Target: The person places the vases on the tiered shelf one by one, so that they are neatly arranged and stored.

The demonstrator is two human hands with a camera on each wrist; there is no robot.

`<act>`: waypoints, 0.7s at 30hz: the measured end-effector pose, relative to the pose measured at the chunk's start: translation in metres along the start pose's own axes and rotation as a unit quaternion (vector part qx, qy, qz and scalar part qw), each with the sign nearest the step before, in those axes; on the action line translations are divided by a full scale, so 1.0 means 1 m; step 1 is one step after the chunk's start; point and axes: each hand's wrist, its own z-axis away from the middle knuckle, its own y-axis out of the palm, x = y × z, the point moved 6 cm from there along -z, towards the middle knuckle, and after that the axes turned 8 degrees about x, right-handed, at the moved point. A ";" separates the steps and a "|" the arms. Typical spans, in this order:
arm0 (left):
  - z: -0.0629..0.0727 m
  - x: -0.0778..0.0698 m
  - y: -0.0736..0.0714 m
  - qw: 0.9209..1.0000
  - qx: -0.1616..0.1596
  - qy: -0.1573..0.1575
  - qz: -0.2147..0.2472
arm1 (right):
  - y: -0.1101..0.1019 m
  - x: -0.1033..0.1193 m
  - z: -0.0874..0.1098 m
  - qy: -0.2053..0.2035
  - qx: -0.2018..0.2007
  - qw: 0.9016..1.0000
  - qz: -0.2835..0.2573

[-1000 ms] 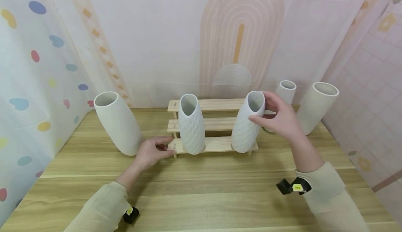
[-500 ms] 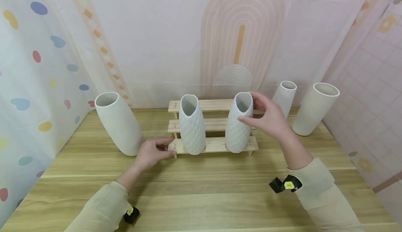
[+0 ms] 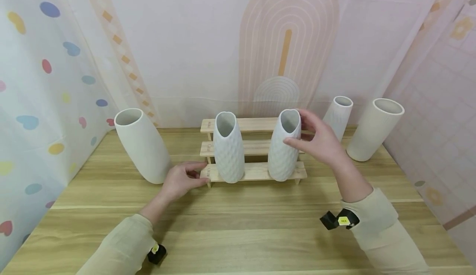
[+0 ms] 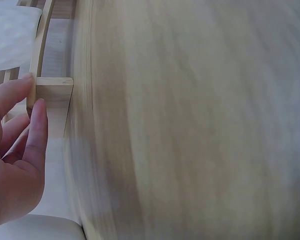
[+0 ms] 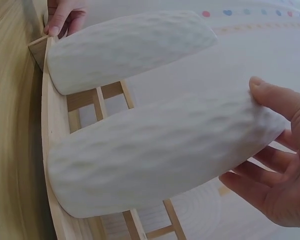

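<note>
A three-step wooden stand [image 3: 256,171] stands on the table, with two white dimpled vases on its lowest step. My right hand [image 3: 320,138] holds the right dimpled vase [image 3: 283,155] near its rim, thumb in front and fingers behind; the vase stands upright. To its left, the other dimpled vase [image 3: 229,155] stands apart from it. With thumb and fingertips my left hand [image 3: 183,180] pinches the left end of the lowest step. In the left wrist view the fingertips [image 4: 38,107] touch the step's edge. The right wrist view shows both dimpled vases' bases on the step.
A smooth white vase [image 3: 143,147] stands on the table just left of my left hand. Behind my right hand are a small white vase [image 3: 339,118] and a larger ribbed one [image 3: 372,132]. Patterned curtains [image 3: 186,51] enclose the back and sides of the wooden table [image 3: 238,233].
My right hand has shifted the right dimpled vase leftward along the lowest step, and the vase stands straighter. Over the last half second it holds still. The left hand stays in place.
</note>
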 end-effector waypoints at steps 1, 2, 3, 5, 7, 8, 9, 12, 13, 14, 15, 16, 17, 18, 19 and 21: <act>0.000 0.000 0.000 1.000 0.000 0.001 0.000 | 0.000 0.000 0.000 -0.002 0.003 1.000 -0.002; 0.000 0.000 0.000 1.000 0.001 0.001 0.000 | 0.000 -0.001 0.001 -0.004 0.005 1.000 -0.006; 0.000 0.000 0.000 1.000 0.001 0.001 0.001 | 0.000 -0.002 0.001 -0.008 0.007 1.000 -0.009; 0.000 -0.001 0.000 1.000 0.001 0.002 0.001 | -0.001 -0.002 0.003 -0.014 0.012 1.000 -0.013; 0.000 0.000 0.001 1.000 0.001 0.002 0.000 | -0.002 -0.004 0.005 -0.021 0.015 1.000 -0.018; 0.000 0.000 0.001 1.000 0.001 0.002 -0.001 | -0.003 -0.005 0.007 -0.021 0.015 0.999 -0.023; 0.000 0.000 0.001 1.000 0.001 0.002 -0.002 | -0.004 -0.006 0.009 -0.021 0.015 0.999 -0.026; -0.001 0.000 0.001 1.000 0.001 0.001 -0.003 | -0.009 -0.011 0.015 -0.015 0.013 0.999 -0.028; -0.001 -0.001 0.001 1.000 0.002 0.002 -0.003 | -0.011 -0.012 0.018 -0.013 0.012 0.999 -0.028; -0.001 -0.001 0.001 1.000 0.001 0.002 -0.002 | -0.014 -0.014 0.020 -0.011 0.010 1.000 -0.026; -0.001 -0.001 0.001 1.000 0.001 0.002 -0.002 | -0.016 -0.016 0.023 -0.013 0.007 1.000 -0.023; -0.001 -0.001 0.001 1.000 0.001 0.001 -0.001 | -0.019 -0.018 0.026 -0.015 0.003 1.000 -0.018; -0.001 0.000 0.001 1.000 0.001 0.001 -0.001 | -0.022 -0.021 0.029 -0.019 0.000 1.000 -0.015; -0.001 0.000 0.000 1.000 0.001 0.000 -0.001 | -0.025 -0.024 0.031 -0.021 -0.004 1.000 -0.012; -0.001 0.000 0.000 1.000 0.001 0.000 -0.002 | -0.029 -0.026 0.034 -0.025 -0.009 1.000 -0.011; -0.001 0.001 0.000 1.000 0.001 0.000 -0.002 | -0.036 -0.033 0.040 -0.032 -0.024 0.999 -0.015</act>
